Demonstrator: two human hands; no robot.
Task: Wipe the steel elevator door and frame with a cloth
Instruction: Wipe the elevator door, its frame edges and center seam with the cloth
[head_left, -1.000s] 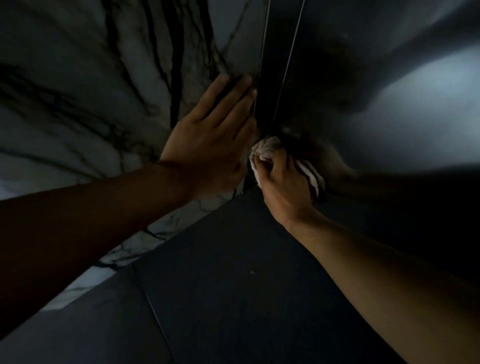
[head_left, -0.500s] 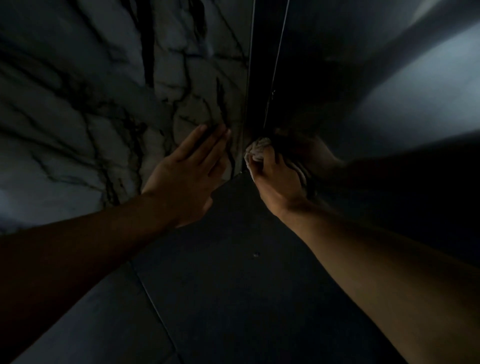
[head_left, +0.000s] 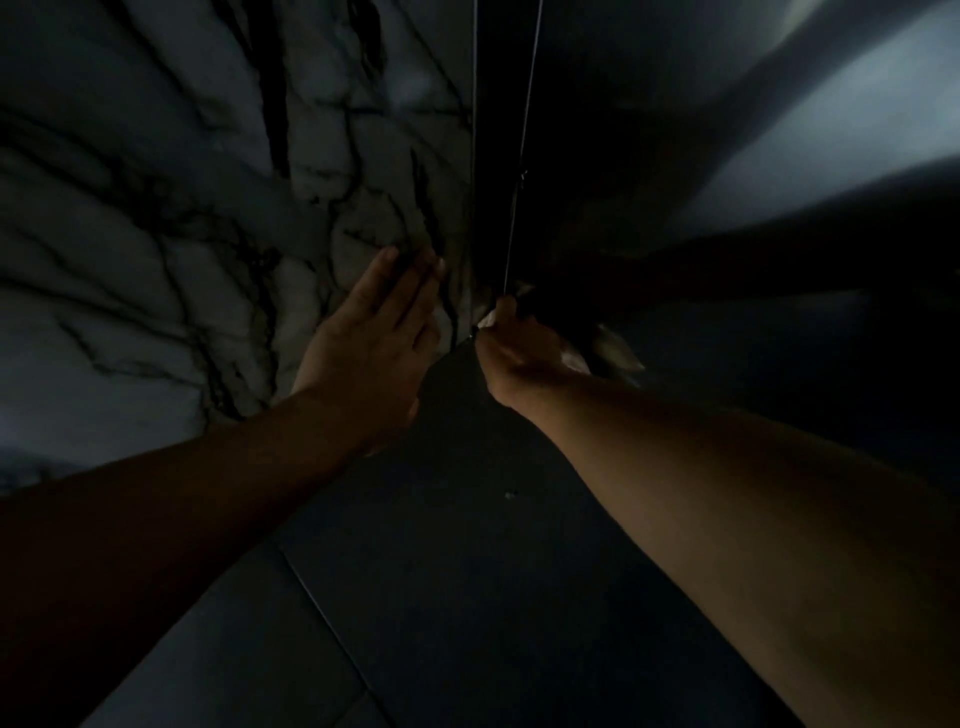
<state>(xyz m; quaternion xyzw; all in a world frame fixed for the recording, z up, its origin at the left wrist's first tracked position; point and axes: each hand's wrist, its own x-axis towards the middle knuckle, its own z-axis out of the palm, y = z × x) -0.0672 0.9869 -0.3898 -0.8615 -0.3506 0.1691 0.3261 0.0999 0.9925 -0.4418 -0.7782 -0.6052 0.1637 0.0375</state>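
I am looking down a dim corner where a veined marble wall (head_left: 171, 218) is meeting the dark steel frame (head_left: 496, 156) and the door (head_left: 727, 171) to its right. The left hand (head_left: 371, 343) is lying flat against the marble just beside the frame, fingers straight and together, holding nothing. The right hand (head_left: 524, 358) is curling round a pale cloth (head_left: 574, 358) and pressing it low into the foot of the frame, right where the frame, the door and the dark floor (head_left: 467, 571) are coming together. Only scraps of the cloth are showing: a light bit above the knuckles by the thin bright seam of the frame, and a fold sticking out past the far side of the hand (the rest is bunching inside the fist, so I cannot tell its full shape). The door is giving back a blurred, shadowy reflection of the arm, and a broad grey sheen is lying across its upper right. Both forearms are reaching in from the bottom corners, the left one much darker than the right. The two hands are sitting near each other without touching, the frame's edge running up between them. A tile joint is crossing the floor at lower left.
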